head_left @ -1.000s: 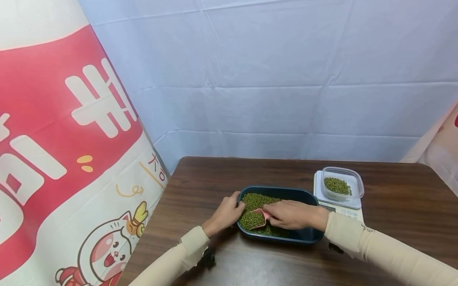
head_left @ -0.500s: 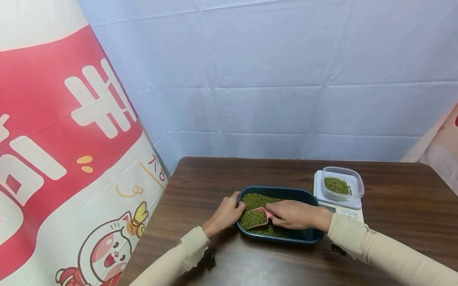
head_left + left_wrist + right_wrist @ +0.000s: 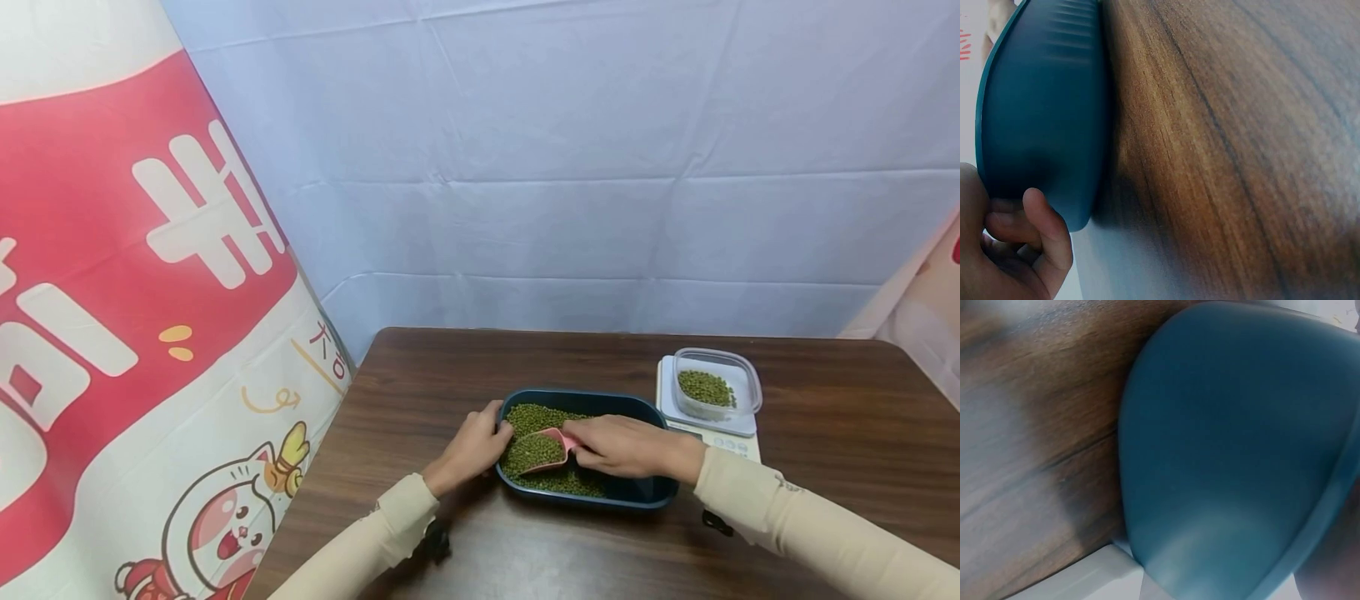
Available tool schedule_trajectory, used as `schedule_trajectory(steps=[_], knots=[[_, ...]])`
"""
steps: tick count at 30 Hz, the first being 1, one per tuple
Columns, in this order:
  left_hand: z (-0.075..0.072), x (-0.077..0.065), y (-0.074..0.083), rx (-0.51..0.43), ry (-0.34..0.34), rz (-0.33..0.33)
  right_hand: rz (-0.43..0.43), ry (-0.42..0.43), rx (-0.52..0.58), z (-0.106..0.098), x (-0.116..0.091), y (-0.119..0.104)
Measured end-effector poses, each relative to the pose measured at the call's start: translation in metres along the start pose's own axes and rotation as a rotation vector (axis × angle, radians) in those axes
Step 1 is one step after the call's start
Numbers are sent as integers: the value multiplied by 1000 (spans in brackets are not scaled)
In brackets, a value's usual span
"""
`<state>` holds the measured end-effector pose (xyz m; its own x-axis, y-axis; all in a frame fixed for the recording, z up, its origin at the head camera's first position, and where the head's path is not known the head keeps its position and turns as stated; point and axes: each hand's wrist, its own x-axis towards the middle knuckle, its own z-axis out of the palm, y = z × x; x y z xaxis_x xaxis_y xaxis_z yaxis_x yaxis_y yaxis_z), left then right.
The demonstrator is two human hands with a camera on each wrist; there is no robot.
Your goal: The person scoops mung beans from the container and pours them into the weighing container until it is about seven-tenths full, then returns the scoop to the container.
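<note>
A dark blue oblong tub (image 3: 592, 500) stands on the table, with green mung beans (image 3: 536, 415) heaped toward its left side. My left hand (image 3: 474, 446) grips the tub's left end, thumb over the rim. In the left wrist view, the curled fingers (image 3: 1050, 234) of that hand lie against the tub's outer wall (image 3: 1047, 119). Over the tub, my right hand (image 3: 622, 448) holds a pink scoop (image 3: 567, 443) by its handle. The scoop is full of beans, its mouth pointing left. The right wrist view shows mostly the tub's outside (image 3: 1229, 444); the scoop is hidden there.
Right behind the tub's right end sits a white kitchen scale (image 3: 727, 447). A clear plastic container (image 3: 750, 392) with some mung beans in it rests on the scale. The brown wooden table (image 3: 435, 367) ends at a pale cloth backdrop (image 3: 525, 300).
My right hand has drawn the scoop slightly right and up, and more beans now fill it. The left hand has stayed on the tub's rim.
</note>
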<state>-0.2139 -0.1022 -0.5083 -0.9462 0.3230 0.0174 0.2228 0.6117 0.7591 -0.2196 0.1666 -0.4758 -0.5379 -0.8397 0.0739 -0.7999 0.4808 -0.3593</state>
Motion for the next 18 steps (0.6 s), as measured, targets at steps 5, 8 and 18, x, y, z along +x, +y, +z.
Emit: schedule_trajectory(steps=[5, 8, 18], knots=[[0, -1, 0, -6, -8, -2, -9, 34, -2, -2, -3, 1], [-1, -1, 0, -9, -11, -1, -8, 50, 2, -4, -4, 1], [-1, -1, 3, 17, -11, -18, -20, 109, -34, -9, -9, 5]])
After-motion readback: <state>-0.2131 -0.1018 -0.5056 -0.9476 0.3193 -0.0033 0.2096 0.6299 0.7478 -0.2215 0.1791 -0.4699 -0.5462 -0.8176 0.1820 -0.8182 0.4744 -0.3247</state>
